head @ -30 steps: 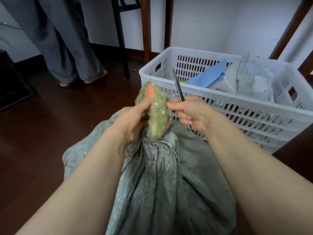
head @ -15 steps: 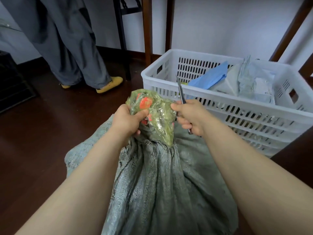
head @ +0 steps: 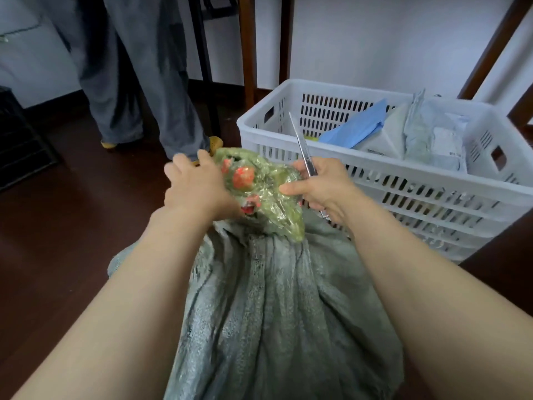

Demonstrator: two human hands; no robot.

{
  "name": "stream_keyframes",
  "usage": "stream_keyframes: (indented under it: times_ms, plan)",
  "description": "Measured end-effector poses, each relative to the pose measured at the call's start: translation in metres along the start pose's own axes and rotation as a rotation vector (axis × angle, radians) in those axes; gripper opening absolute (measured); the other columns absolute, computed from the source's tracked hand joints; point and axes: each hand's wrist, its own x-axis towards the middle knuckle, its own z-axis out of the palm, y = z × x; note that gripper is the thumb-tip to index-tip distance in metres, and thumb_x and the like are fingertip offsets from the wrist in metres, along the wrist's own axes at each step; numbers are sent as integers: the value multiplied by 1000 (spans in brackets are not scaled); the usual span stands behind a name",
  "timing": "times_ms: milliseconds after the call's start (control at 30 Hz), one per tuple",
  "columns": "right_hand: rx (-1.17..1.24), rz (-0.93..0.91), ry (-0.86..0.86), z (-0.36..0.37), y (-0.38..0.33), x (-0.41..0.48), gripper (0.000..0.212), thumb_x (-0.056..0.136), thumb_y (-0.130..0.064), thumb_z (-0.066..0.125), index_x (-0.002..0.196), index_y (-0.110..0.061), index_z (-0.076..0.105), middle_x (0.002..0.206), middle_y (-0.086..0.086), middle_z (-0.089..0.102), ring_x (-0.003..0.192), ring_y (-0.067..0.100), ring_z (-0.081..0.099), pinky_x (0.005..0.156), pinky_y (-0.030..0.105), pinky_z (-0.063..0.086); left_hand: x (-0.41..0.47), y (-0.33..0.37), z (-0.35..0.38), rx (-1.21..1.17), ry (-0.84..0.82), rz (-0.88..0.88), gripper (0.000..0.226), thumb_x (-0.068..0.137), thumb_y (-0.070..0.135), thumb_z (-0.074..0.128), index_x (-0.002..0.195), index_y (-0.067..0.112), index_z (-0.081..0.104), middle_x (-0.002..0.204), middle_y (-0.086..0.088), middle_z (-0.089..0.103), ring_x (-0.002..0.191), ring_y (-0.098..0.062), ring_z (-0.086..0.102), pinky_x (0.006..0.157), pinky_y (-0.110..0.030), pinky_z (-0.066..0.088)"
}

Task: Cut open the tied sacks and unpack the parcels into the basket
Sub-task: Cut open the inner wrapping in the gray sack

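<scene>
A grey-green woven sack [head: 277, 307] stands on the floor between my forearms. Its gathered neck [head: 259, 186] is wrapped in shiny greenish tape with red patches showing through. My left hand [head: 196, 189] grips the left side of this taped neck, knuckles up and blurred. My right hand [head: 320, 186] holds closed metal scissors [head: 302, 148] with the blades pointing up, and its thumb presses on the tape's right edge. The white slatted basket [head: 375, 180] stands just right of the sack and holds blue, white and clear-wrapped parcels [head: 415, 134].
Another person's grey trouser legs [head: 138, 82] and yellow shoes stand close behind the sack at the left. Wooden furniture legs [head: 248, 47] rise behind the basket. A dark crate [head: 20, 145] sits at the far left on the dark wood floor.
The taped neck has been tipped over and flattened toward me. My left hand slid to its left side. The person behind stepped to the right, closer to the sack.
</scene>
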Motion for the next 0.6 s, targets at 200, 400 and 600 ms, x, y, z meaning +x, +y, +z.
stream_keyframes:
  times_ms: [200, 400, 600]
  plan:
    - [35, -27, -104, -1, -14, -1, 43, 65, 7, 79, 97, -18, 64, 72, 4, 62, 63, 20, 50, 55, 34, 48, 1, 14, -20, 18, 134, 263, 60, 74, 61, 62, 125, 30, 56, 140, -5, 29, 138, -26, 13, 114, -50, -2]
    - [57, 17, -176, -6, -7, 0, 47, 65, -2, 81, 106, -12, 62, 71, 0, 61, 38, 8, 37, 36, 20, 29, 6, -2, -2, -407, -50, 344, 42, 75, 50, 73, 84, 11, 61, 75, -4, 62, 82, -23, 61, 83, -39, 48]
    - [-120, 82, -227, -9, -4, -2, 40, 62, -15, 83, 92, -14, 58, 59, -3, 47, 34, 2, 34, 33, 15, 25, 12, -7, 2, -722, -51, 314, 40, 69, 27, 83, 97, 11, 60, 73, -7, 64, 60, -21, 59, 60, -39, 56]
